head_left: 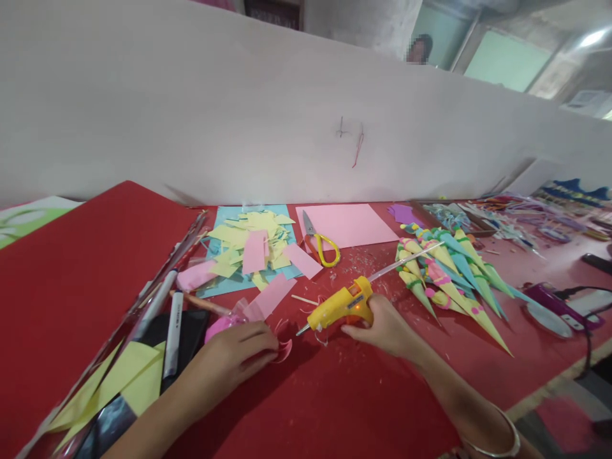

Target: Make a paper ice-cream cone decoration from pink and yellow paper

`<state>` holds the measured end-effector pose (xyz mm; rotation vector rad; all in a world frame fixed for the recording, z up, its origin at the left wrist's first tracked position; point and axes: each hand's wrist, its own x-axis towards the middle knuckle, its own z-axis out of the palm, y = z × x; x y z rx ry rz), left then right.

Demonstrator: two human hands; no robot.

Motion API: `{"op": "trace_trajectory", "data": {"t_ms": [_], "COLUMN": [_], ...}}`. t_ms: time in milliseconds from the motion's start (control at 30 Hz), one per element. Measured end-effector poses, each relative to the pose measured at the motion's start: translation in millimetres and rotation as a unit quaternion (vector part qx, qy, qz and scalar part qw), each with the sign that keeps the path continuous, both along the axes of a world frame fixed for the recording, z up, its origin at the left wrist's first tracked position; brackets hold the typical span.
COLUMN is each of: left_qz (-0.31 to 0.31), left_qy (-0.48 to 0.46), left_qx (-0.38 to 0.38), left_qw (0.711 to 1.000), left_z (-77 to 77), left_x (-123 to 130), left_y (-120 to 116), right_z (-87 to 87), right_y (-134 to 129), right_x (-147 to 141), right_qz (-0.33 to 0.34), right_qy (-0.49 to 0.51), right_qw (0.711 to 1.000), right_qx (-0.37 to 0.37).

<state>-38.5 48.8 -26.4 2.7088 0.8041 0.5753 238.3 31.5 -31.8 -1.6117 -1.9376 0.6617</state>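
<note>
The right hand (385, 324) is closed round the gun (340, 307), presumably to steady it; left of the gun, the left hand (239, 354) curls half-open by a pink strip (286, 350), hold unclear.

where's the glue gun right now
In the head view, the yellow glue gun is just right of centre, in the right hand, below the scissors.

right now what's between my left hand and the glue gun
In the head view, a curled pink strip lies between your left hand and the yellow glue gun.
</note>
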Motion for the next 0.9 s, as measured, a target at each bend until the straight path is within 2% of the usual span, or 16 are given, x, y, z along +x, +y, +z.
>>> {"op": "trace_trajectory", "data": {"t_ms": [133,233,400,500,633,700,900], "left_qz": [-0.030,-0.040,-0.046,-0.051,-0.037,-0.041,-0.040], "left_qy": [0.015,0.022,0.044,0.014,-0.033,-0.036,0.010], "left_qx": [0.155,0.196,0.150,0.116,0.004,-0.020,0.065], "left_qw": [0.987,0.980,0.987,0.992,0.999,0.998,0.997], "left_z": [4.1,8.1,7.5,3.4,1.4,2.6,6.6], "left_x": [-0.4,0.7,3.2,4.6,4.8,3.8,2.7], "left_y": [-4.0,-6.3,-6.2,-4.6,-2.5,-2.3,-5.0], "right_z": [0.8,2.0,5.9,8.0,7.2,6.2,5.3], "right_y": [-1.7,-2.6,-3.5,-4.1,-4.0,-4.1,-6.2], "right_x": [-0.3,-0.6,-2.3,-2.8,-1.6,-0.9,-0.4], "right_qz": [0.008,0.017,0.038,0.042,0.049,0.054,0.053], "right_qy": [0.004,0.015,0.018,0.015,0.025,0.029,0.031], "right_qw": [1.000,1.000,0.999,0.998,0.997,0.996,0.996], "right_qx": [-0.012,-0.019,-0.024,-0.035,-0.055,-0.059,-0.059]}}
